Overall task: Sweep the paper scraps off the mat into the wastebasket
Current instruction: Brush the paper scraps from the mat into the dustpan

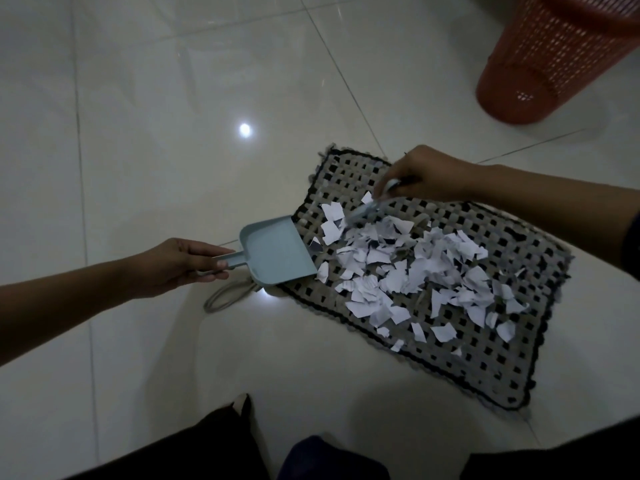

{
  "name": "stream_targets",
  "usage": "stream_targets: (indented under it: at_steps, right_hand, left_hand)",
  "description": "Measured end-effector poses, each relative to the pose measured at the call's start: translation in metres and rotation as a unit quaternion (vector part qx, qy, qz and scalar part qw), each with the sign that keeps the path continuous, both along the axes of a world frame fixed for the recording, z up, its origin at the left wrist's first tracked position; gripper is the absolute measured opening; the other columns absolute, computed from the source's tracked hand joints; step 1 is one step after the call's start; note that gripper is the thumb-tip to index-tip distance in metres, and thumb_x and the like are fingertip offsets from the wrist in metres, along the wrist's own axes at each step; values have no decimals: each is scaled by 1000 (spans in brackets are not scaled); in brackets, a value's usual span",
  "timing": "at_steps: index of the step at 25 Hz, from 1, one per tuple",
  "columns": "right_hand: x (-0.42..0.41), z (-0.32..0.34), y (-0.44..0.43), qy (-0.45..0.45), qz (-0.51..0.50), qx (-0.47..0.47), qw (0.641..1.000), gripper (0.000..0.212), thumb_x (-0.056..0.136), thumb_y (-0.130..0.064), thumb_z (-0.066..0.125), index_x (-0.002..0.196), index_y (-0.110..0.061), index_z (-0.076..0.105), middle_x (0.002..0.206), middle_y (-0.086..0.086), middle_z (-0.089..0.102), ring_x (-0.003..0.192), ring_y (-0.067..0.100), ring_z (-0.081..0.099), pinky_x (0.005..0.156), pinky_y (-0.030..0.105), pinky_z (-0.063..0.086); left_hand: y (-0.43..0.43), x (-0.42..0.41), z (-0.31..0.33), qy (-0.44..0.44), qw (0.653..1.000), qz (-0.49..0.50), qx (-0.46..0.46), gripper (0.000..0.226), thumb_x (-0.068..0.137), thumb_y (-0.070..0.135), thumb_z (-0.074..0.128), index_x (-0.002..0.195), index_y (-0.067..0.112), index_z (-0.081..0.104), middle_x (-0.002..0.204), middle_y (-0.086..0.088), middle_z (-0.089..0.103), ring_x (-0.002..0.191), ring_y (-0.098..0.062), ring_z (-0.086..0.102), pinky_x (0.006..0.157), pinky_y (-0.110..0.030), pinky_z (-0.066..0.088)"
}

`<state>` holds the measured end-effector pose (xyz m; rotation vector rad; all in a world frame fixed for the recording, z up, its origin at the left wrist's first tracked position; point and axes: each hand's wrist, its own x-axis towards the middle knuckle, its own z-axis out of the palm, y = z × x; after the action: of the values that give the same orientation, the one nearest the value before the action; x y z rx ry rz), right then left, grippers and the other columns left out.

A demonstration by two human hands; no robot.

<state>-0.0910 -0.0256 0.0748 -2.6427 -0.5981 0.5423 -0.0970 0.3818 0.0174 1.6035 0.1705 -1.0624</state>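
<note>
A woven grey-and-black mat lies on the tiled floor, strewn with several torn white paper scraps. My left hand grips the handle of a pale blue dustpan, whose mouth rests against the mat's left edge. My right hand holds a small brush, blurred, with its bristles touching the scraps at the mat's far left part. A red mesh wastebasket stands at the top right, apart from the mat.
Glossy white floor tiles surround the mat. A grey cord loop lies on the floor just below the dustpan. My dark-clothed knees fill the bottom edge.
</note>
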Motion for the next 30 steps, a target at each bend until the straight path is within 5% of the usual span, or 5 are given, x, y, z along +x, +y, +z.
stream_targets:
  at_steps: [7, 15, 20, 26, 30]
  right_hand:
    - [29, -24, 69, -53, 14, -3, 998, 26, 88, -9, 62, 113, -9, 69, 113, 9, 71, 97, 16, 66, 82, 19, 40]
    - [-5, -2, 21, 45, 100, -43, 993, 23, 87, -9, 64, 108, -13, 71, 103, 5, 75, 87, 15, 69, 86, 36, 55]
    - [7, 8, 26, 0, 29, -8, 1000, 22, 89, -10, 61, 108, -13, 70, 100, 4, 73, 69, -11, 60, 69, 11, 42]
    - [38, -21, 79, -55, 25, 6, 998, 24, 91, -11, 58, 112, -6, 68, 113, 13, 70, 103, 24, 64, 89, 29, 45]
    - [27, -25, 77, -31, 86, -27, 995, 24, 90, -9, 59, 112, -10, 69, 110, 8, 72, 90, 10, 59, 83, 21, 38]
  left_hand:
    - [10, -7, -1, 7, 1000, 6, -5, 74, 15, 37, 95, 84, 18, 78, 89, -8, 76, 76, -13, 72, 61, -14, 53]
    - [5, 0, 0, 0, 1000, -5, -3, 75, 14, 36, 95, 84, 18, 78, 88, -7, 76, 75, -12, 72, 61, -14, 54]
    - [3, 1, 0, -6, 1000, -19, 0, 75, 14, 37, 94, 86, 18, 78, 91, -7, 75, 78, -13, 72, 62, -14, 54]
    - [13, -3, -3, 2, 1000, -8, 3, 76, 16, 35, 95, 88, 16, 78, 95, -10, 75, 79, -15, 72, 63, -16, 55]
    - [15, -6, -4, -12, 1000, -27, 4, 72, 18, 38, 95, 86, 18, 78, 91, -11, 75, 80, -18, 72, 63, -19, 55]
